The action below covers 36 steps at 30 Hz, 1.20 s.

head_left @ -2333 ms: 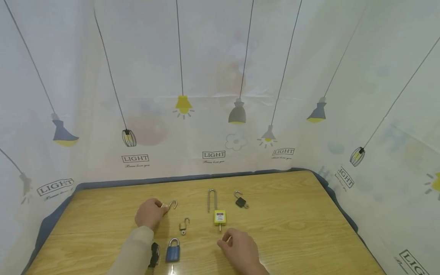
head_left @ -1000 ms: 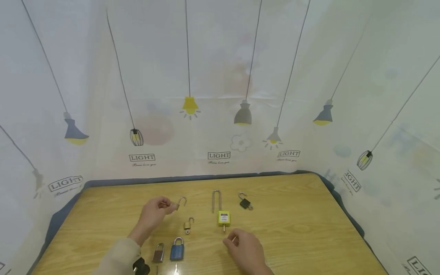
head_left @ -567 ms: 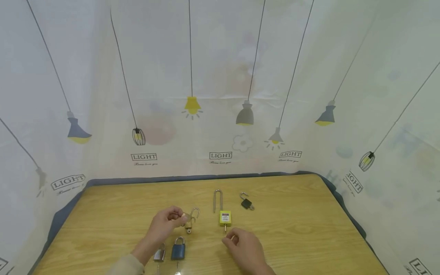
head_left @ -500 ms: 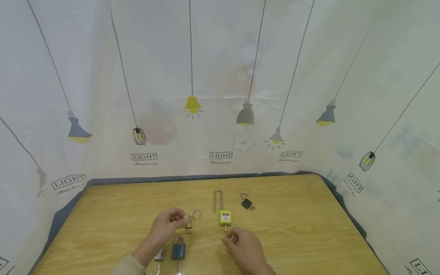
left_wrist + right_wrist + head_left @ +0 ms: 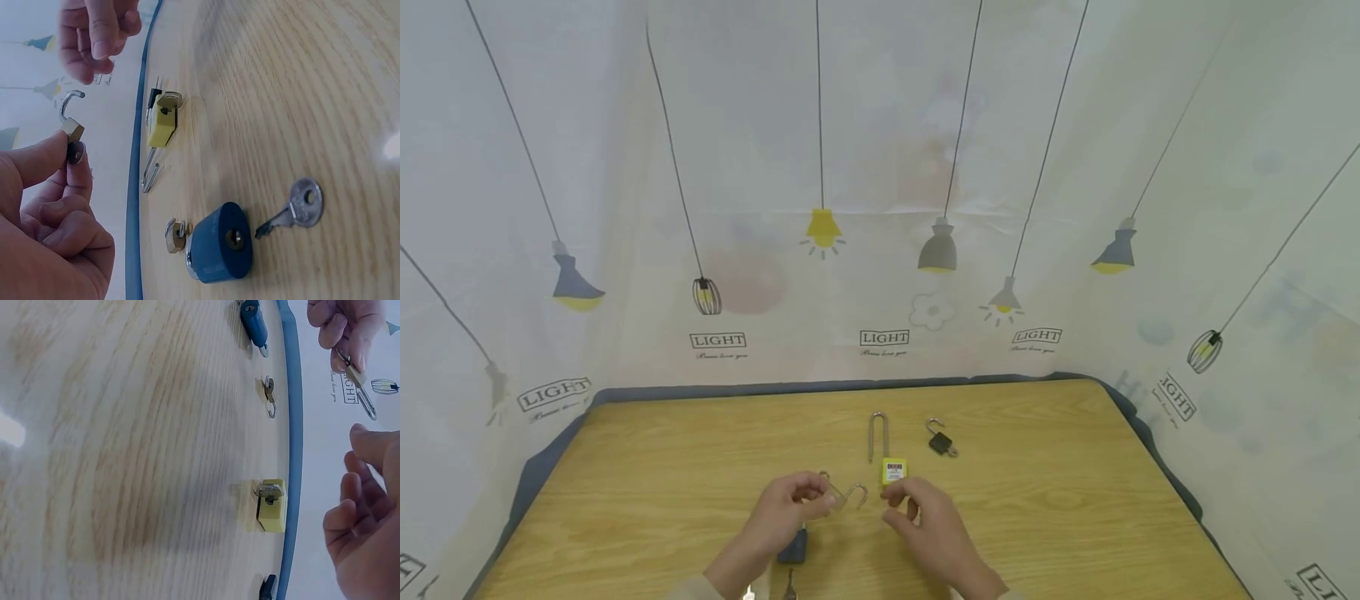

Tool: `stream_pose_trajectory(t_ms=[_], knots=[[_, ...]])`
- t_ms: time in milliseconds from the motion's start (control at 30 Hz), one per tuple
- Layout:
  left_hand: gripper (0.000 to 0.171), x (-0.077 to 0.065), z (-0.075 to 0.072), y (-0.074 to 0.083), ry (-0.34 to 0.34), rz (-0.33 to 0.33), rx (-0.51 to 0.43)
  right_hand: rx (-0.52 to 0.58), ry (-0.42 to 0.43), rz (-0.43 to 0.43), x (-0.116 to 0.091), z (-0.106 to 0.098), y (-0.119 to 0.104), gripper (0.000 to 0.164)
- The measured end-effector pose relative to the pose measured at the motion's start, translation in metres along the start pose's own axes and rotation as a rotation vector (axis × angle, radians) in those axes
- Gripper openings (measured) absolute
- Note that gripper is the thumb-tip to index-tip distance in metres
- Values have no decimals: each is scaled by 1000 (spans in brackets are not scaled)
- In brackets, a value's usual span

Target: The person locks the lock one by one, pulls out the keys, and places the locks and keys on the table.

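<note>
My left hand [image 5: 786,510] pinches a small brass padlock [image 5: 73,130] between thumb and fingers, raised above the table. Its shackle is swung open, and a key [image 5: 75,152] sits at its base. My right hand [image 5: 931,527] is close by on the right, fingers loosely bent and thumb apart, holding nothing; in the right wrist view a gap separates it from the padlock. Behind the right fingertips in the head view lies a yellow padlock [image 5: 893,469] with a long open shackle. A second small brass padlock [image 5: 176,239] lies on the table, mostly covered by my left hand in the head view.
A blue padlock [image 5: 219,244] stands near my left forearm, with a loose key [image 5: 306,203] before it. An open black padlock [image 5: 940,443] lies farther back on the wooden table [image 5: 1060,467]. A cloth printed with lamps [image 5: 937,250] hangs behind the table.
My left hand has carried the small brass padlock from the table's left side toward the middle, past the second brass one. My right hand has shifted slightly, its thumb and fingers spreading.
</note>
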<state>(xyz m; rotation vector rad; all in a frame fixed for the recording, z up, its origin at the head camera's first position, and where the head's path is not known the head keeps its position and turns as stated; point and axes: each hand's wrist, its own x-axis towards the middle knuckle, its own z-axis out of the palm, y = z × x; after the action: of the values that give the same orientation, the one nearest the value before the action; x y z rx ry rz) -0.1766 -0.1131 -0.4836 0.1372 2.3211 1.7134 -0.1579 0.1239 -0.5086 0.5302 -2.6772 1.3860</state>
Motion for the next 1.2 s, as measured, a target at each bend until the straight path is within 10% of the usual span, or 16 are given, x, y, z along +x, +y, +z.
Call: stream_pose_trajectory(t_ms=[567, 1200], knots=[[30, -4, 6, -1, -175, -11, -15, 93, 0, -278, 7, -3, 3, 24], [33, -7, 12, -5, -193, -62, -38, 154, -56, -179, 4, -1, 8, 18]])
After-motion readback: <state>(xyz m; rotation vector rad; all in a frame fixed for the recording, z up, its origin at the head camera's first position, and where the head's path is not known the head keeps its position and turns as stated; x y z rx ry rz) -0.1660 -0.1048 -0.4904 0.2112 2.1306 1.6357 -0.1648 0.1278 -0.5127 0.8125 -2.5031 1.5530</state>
